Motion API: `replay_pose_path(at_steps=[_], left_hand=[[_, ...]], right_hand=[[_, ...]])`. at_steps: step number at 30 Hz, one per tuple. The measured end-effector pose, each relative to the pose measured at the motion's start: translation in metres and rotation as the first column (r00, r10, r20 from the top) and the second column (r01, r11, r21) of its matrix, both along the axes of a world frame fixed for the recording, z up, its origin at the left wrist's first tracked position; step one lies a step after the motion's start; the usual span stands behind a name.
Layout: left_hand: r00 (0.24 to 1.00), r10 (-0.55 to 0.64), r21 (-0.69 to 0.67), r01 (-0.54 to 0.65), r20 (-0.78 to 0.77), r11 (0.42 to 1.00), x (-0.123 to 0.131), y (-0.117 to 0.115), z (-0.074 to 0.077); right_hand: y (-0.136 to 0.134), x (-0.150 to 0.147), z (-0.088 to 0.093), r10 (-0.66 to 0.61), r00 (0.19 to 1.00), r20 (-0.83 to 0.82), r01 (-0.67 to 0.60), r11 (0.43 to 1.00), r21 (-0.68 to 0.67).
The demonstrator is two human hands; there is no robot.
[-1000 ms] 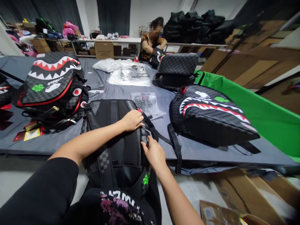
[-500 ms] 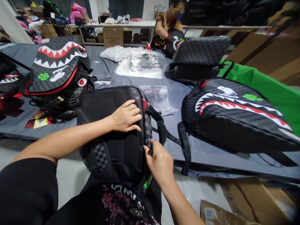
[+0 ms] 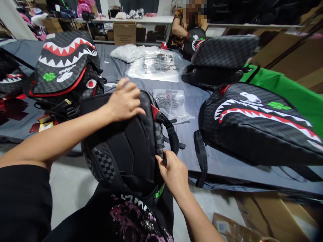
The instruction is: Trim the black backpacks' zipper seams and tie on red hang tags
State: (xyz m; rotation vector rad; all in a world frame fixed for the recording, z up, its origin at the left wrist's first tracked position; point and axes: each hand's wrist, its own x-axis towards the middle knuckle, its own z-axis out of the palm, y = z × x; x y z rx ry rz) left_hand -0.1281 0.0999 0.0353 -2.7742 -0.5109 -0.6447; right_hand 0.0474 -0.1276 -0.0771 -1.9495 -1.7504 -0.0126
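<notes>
A black backpack (image 3: 131, 148) with checkered straps lies back-side up against my body at the near edge of the grey table (image 3: 217, 161). My left hand (image 3: 123, 101) rests on its top, fingers curled over the upper edge and slightly blurred. My right hand (image 3: 173, 171) is closed in a pinch on a small black zipper pull (image 3: 164, 160) at the backpack's right side, just below its padded top handle (image 3: 171, 132).
Shark-mouth backpacks stand at the left (image 3: 65, 67) and lie at the right (image 3: 254, 121). Clear plastic bags (image 3: 173, 102) lie on the table behind. A green cloth (image 3: 285, 94) covers the right end. Another person (image 3: 186, 27) works at the far side. Cardboard boxes (image 3: 267, 215) sit on the floor.
My left hand has slid up from the backpack's right edge to its top. The right hand has moved down the side with the zipper pull. The backpack has tilted closer to me.
</notes>
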Motion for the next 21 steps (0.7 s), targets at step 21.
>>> replay_pose_path(at_steps=[21], left_hand=[[0.996,-0.074,-0.062,0.072,-0.041,0.995,0.002,-0.049,-0.059]], right_hand=[[0.058,-0.014,0.011,0.157,0.865,-0.476,0.062,0.909,0.413]])
